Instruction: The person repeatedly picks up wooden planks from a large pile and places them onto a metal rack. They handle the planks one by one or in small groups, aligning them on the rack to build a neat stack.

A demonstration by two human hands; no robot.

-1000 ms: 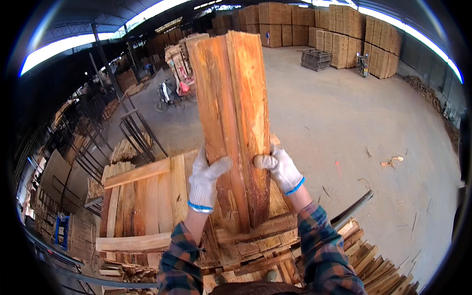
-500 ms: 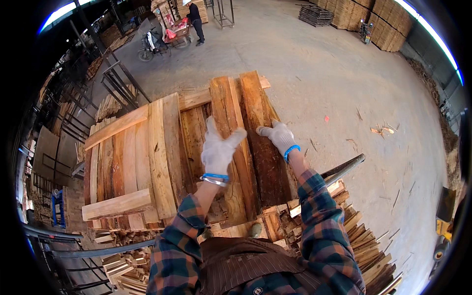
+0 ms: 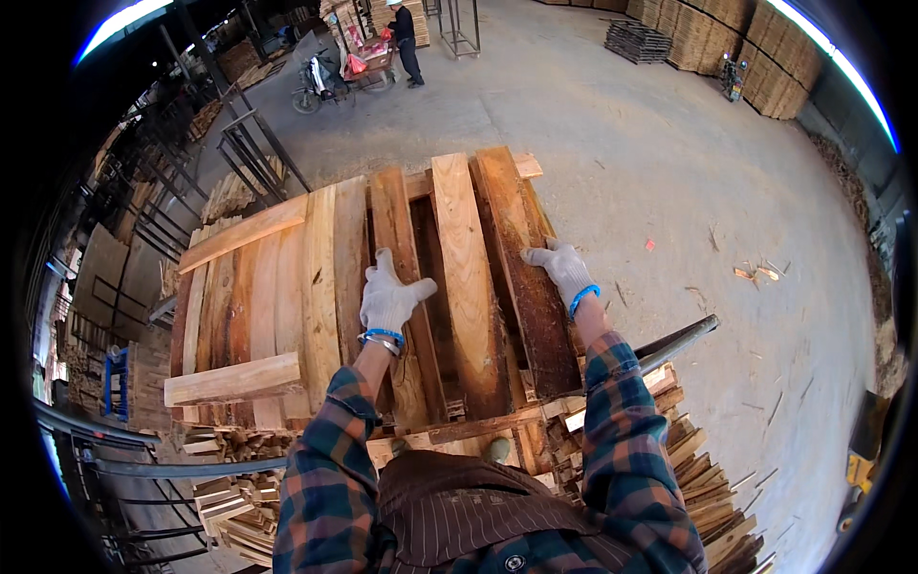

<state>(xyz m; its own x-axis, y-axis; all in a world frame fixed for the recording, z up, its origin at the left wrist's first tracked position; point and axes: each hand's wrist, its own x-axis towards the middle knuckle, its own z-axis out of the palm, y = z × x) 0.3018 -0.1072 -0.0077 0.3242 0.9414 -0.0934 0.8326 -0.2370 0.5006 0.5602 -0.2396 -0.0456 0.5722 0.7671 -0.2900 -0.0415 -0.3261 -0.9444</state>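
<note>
My left hand (image 3: pixel 392 297), in a pale work glove, lies with fingers stretched and thumb spread on a narrow brown board (image 3: pixel 392 220). My right hand (image 3: pixel 562 270), gloved too, is at the outer edge of a dark, rough-barked board (image 3: pixel 526 277) at the pile's right side. Its thumb rests on top, and the other fingers are partly hidden at the edge. Between the hands a paler board (image 3: pixel 459 249) lies untouched, with dark gaps on both sides. More boards (image 3: pixel 277 287) lie side by side at the left.
Two crosswise slats (image 3: pixel 234 385) (image 3: pixel 244 234) lie over the left boards. A metal bar (image 3: pixel 674 342) sticks out at the right, near stacked offcuts (image 3: pixel 712 469). Black metal frames (image 3: pixel 258 153) stand at the left. Farther off, a person (image 3: pixel 405 43) stands by a loaded cart (image 3: pixel 368 72).
My left hand has moved left, and the narrow brown board beneath it has slid left, away from the paler board. My right hand stays at the dark board's edge. The whole view has shifted slightly.
</note>
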